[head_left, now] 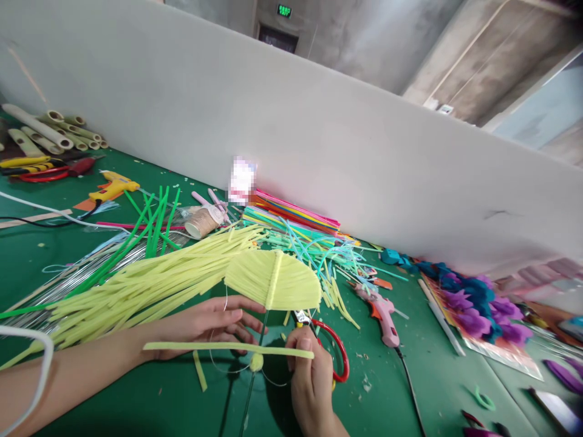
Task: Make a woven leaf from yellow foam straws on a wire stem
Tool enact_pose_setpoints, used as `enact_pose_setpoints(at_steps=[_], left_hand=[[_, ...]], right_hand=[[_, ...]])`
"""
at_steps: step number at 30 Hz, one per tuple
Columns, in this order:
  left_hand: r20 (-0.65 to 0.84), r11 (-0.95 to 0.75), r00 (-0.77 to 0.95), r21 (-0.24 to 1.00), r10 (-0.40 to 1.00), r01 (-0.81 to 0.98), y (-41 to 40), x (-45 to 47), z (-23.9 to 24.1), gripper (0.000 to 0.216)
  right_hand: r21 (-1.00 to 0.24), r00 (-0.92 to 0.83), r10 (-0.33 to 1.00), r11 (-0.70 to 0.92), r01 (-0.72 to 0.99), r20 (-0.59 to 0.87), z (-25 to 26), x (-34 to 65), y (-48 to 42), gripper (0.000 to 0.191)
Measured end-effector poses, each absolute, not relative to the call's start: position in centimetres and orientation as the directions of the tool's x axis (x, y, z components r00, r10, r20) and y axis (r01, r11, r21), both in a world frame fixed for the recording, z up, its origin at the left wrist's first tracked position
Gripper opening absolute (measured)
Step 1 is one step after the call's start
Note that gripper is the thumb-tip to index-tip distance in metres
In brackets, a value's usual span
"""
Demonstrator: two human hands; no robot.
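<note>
My right hand (312, 371) is closed, thumb and finger pinching one end of a yellow-green pipe cleaner (204, 346), which runs level to the left. Behind the stem, my left hand (218, 325) has its fingers spread, tips close to the thin dark wire stem (249, 397); whether they touch it is unclear. On top of this stem sits a fan-shaped leaf (296, 282) of yellow-green pipe cleaners with a thick midrib. Lower on it is a small fuzzy ball (256, 362), with thin wire looping nearby. Red-handled scissors (344, 358) show partly behind my right hand.
Yellow-green pipe cleaners (150, 279) lie in a heap at left. Beyond are a twine spool (203, 221) and a yellow glue gun (113, 186). A pink glue gun (385, 315) and purple flowers (476, 318) lie right. A white partition (319, 139) borders the green table.
</note>
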State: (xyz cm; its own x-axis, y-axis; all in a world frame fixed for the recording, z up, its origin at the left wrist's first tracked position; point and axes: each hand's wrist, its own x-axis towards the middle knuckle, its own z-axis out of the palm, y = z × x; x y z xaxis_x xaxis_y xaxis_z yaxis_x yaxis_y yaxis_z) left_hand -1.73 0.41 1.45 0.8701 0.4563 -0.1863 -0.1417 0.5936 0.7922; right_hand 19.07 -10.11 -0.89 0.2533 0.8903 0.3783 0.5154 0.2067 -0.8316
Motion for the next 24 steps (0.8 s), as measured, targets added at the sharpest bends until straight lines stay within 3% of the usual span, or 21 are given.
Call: enact_pose_setpoints(at_steps=[6, 11, 14, 18, 21, 24], left_hand=[[-0.277, 0.559, 0.729, 0.811, 0.627, -0.172, -0.1, -1.3, 1.5, 0.037], [-0.312, 0.564, 0.706, 0.813, 0.636, -0.149, -0.2, -1.1, 1.8, 0.046], [-0.285, 0.534, 0.674, 0.823, 0.682, -0.192, -0.3, -1.2, 2.0, 0.040], [-0.200, 0.477, 0.634, 0.826, 0.747, -0.301, 0.0, -1.7, 2.0, 0.060], [-0.121, 0.426, 0.675, 0.851, 0.727, -0.306, 0.5, -2.2, 2.0, 0.049], [-0.073, 0.367, 0.812, 0.913, 0.578, -0.179, 0.8, -2.6, 2.3, 0.039]], right_hand=[[-0.812, 0.222, 0.903, 0.197, 0.549, 0.369, -1.0, 18.9, -10.2, 0.045], [-0.838, 0.247, 0.907, 0.173, 0.518, 0.340, -0.8, 18.9, -10.0, 0.046], [-0.846, 0.289, 0.894, 0.161, 0.509, 0.344, -0.5, 19.0, -10.0, 0.047], [-0.828, 0.322, 0.869, 0.160, 0.537, 0.376, -0.1, 19.0, -10.1, 0.047], [-0.813, 0.331, 0.858, 0.156, 0.560, 0.393, 0.1, 19.2, -10.1, 0.047], [-0.802, 0.322, 0.860, 0.154, 0.577, 0.396, 0.2, 19.6, -10.1, 0.045]])
